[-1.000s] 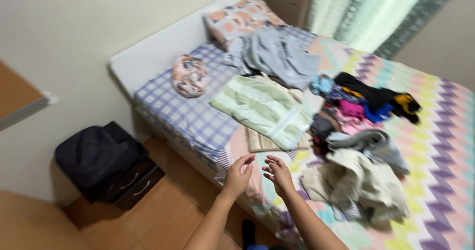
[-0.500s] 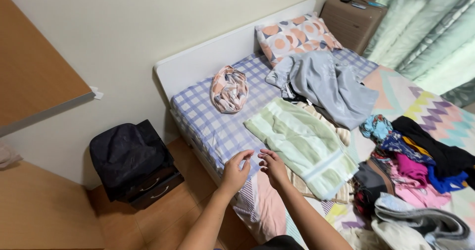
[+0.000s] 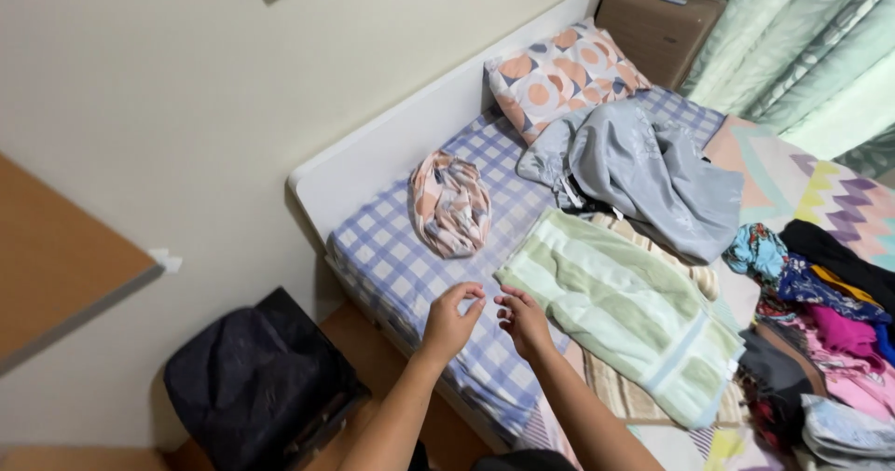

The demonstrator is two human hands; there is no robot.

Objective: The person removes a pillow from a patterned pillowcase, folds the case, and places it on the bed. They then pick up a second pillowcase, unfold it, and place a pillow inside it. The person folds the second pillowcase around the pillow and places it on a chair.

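Green striped towel (image 3: 626, 312) flat on bed (image 3: 401, 256), hands (image 3: 487, 320) empty beside it.

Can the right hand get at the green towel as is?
Probably yes. The right hand is empty, hovering just beside the near corner of the green towel, which lies flat and uncovered on the bed; nothing sits between them.

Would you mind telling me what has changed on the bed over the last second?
The left hand and right hand drew back from the clothes pile to the bed edge beside the green striped towel, holding nothing. The towel, grey garment and pillow stayed put.
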